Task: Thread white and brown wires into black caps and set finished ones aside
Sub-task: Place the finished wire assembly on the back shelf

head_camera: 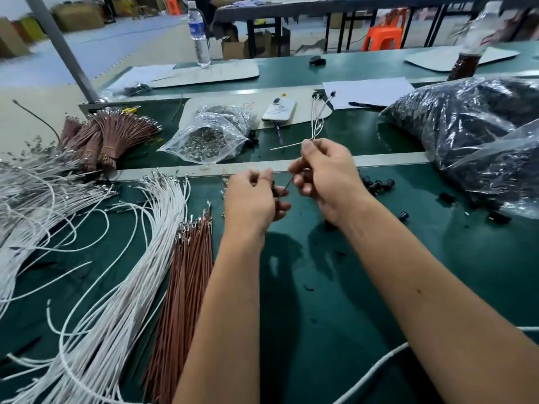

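Both hands are raised over the green bench [364,287], close together. Left hand [250,199] has its fingers curled, pinching a black cap [275,190] at the fingertips. Right hand [326,176] pinches a brown wire [288,183] whose end points at the cap, touching or just short of it; cannot tell if it is inside. The same hand also grips a few white wires [316,118] that stand up behind the knuckles, with small dark ends at the top.

On the bench left of the hands lies a fanned bundle of white wires [140,258], and just beside it a straight bundle of brown wires [186,281]. Further left is a loose tangle of white wires [29,193]. Tied brown wire bunches [110,135] sit at the far left, beyond the metal strip [379,159].

Loose black caps [376,185] are scattered right of the right hand, near large plastic bags [472,135] of dark parts. A clear zip bag [207,138] of small metal pieces lies past the strip, with a white phone [278,109] behind it. A water bottle [199,33] stands at the far edge.
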A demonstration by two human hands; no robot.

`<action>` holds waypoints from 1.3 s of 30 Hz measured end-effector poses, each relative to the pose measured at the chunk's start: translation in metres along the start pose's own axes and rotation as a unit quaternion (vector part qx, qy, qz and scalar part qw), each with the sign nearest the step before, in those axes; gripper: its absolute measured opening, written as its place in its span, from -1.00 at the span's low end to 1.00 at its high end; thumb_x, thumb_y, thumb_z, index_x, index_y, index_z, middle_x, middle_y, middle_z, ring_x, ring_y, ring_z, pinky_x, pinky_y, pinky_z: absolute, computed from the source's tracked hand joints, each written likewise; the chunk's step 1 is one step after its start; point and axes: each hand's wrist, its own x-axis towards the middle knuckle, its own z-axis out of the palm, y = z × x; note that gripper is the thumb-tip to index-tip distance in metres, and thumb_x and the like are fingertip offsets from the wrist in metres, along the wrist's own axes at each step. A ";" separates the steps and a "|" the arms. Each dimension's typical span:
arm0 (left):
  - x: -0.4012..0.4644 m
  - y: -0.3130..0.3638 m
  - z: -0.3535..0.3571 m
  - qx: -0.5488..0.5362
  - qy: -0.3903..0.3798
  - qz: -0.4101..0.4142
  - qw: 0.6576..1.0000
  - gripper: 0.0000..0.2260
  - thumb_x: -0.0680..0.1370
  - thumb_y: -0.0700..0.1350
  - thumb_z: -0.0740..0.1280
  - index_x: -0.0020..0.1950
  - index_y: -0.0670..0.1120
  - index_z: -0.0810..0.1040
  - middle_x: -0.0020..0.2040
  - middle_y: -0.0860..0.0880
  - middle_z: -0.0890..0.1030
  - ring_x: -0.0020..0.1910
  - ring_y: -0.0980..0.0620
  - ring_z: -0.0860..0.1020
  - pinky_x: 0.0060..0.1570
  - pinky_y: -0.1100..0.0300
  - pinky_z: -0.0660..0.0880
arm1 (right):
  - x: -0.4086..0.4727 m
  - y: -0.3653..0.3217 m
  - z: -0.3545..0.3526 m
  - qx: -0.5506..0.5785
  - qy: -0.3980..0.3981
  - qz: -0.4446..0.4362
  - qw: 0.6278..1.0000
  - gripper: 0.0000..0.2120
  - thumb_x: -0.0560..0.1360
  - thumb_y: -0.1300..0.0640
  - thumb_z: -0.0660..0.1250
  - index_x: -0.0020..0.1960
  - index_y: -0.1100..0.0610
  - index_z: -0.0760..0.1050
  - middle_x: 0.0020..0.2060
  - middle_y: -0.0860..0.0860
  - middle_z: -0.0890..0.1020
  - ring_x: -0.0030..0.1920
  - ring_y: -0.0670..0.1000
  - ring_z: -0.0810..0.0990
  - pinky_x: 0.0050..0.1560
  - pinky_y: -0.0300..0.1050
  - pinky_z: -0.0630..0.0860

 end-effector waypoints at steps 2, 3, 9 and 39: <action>-0.006 -0.009 0.022 0.021 -0.064 -0.022 0.997 -0.81 0.72 -0.08 0.17 -0.05 -0.13 0.40 -0.33 -0.08 0.64 -0.57 0.06 0.51 -0.58 0.32 0.40 | 0.004 -0.006 -0.030 0.007 0.055 -0.020 0.998 -0.81 0.74 0.17 0.19 -0.06 0.15 0.37 -0.47 0.01 0.61 -0.55 -0.06 0.44 -0.60 -0.26 0.28; -0.008 -0.015 0.031 0.039 -0.087 -0.023 0.995 -0.80 0.72 -0.07 0.17 -0.05 -0.13 0.40 -0.38 -0.05 0.63 -0.59 0.08 0.47 -0.58 0.32 0.36 | 0.004 -0.009 -0.045 0.002 0.077 -0.027 0.997 -0.81 0.73 0.17 0.20 -0.06 0.15 0.37 -0.46 0.02 0.61 -0.54 -0.06 0.45 -0.60 -0.26 0.29; -0.010 -0.034 0.055 0.045 -0.109 -0.003 0.993 -0.80 0.69 -0.05 0.25 -0.09 -0.11 0.46 -0.38 -0.02 0.50 -0.47 0.05 0.29 -0.43 0.15 0.20 | -0.020 -0.004 -0.085 0.024 0.040 -0.026 0.999 -0.87 0.69 0.15 0.29 0.03 0.21 0.52 -0.23 0.08 0.65 -0.36 -0.06 0.57 -0.45 -0.27 0.46; -0.014 -0.036 0.038 -0.244 -0.091 -0.050 0.964 -0.80 0.47 -0.55 0.32 0.00 -0.35 0.62 -0.02 -0.27 0.68 0.02 -0.16 0.69 0.13 0.15 0.62 | -0.042 0.015 -0.094 0.010 0.113 -0.109 0.988 -0.84 0.53 0.41 0.44 -0.06 0.18 0.57 -0.17 0.13 0.75 -0.22 0.06 0.74 -0.37 -0.21 0.58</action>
